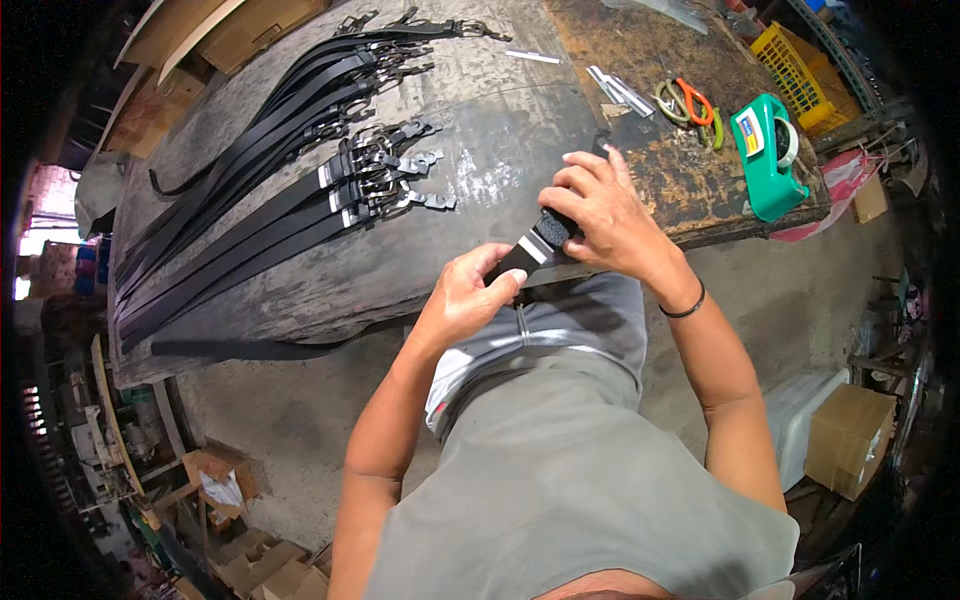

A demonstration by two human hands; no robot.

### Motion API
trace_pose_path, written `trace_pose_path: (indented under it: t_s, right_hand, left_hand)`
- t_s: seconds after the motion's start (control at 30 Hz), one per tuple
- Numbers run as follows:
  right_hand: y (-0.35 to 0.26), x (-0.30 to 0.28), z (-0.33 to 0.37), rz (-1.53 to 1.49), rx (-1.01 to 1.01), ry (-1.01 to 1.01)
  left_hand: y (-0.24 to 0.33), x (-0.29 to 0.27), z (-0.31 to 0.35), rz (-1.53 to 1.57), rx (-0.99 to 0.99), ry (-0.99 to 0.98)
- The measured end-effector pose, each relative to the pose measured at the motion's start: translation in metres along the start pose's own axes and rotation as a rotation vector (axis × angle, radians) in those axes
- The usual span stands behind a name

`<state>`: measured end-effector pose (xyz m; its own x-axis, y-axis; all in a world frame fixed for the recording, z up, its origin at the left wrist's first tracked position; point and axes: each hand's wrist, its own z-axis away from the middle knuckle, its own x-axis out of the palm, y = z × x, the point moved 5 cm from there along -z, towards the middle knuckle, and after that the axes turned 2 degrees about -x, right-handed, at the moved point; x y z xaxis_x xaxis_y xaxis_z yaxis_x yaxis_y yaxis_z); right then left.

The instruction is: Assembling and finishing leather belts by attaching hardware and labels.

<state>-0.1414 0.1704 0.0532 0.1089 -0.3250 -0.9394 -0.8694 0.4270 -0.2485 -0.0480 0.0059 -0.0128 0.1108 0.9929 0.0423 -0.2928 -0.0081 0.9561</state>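
Over the near edge of the tabletop (490, 85), both hands are busy with a black strap (511, 266), held on a slant from near left to far right. The left hand (465, 292) pinches its nearer part, thumb laid along the top and fingers bent around the far side. The right hand (600, 215) grips farther along, fingers curled over the strap, whose dark end pokes out past them. Between the hands I can see a white band (536, 247) across the strap and, just beyond, a dark, rough-looking piece (552, 229) partly under the right fingers. A thin dark wristband (686, 304) circles the right wrist.

To the left, more black straps (255, 215) lie in long rows, their metal hooks (408, 178) bunched toward the middle; the nearer ones carry white bands too. One loose strap (235, 350) trails along the near left edge, and from here I can't tell where it ends behind the left arm.

To the far right sit white strips (622, 92), then orange-handled scissors (695, 102), then a green tape dispenser (765, 160) near the corner. Beyond that stands a yellow basket (790, 78). Down on the near right, away from the work, is a cardboard box (850, 440).
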Motion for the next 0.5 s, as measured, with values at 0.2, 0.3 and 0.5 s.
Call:
trace_pose_path:
  t_s: [0.2,0.3,0.5]
  right_hand:
    - [0.012,-0.019,0.019,0.155,0.124,0.109]
    - [0.013,-0.026,0.026,0.161,0.114,0.115]
    - [0.03,-0.007,0.034,0.05,0.086,0.106]
  left_hand:
    - [0.033,0.001,0.002,-0.529,0.134,0.159]
    - [0.051,0.009,0.003,-0.651,0.33,0.219]
    - [0.132,-0.005,0.071,-0.38,0.759,0.356]
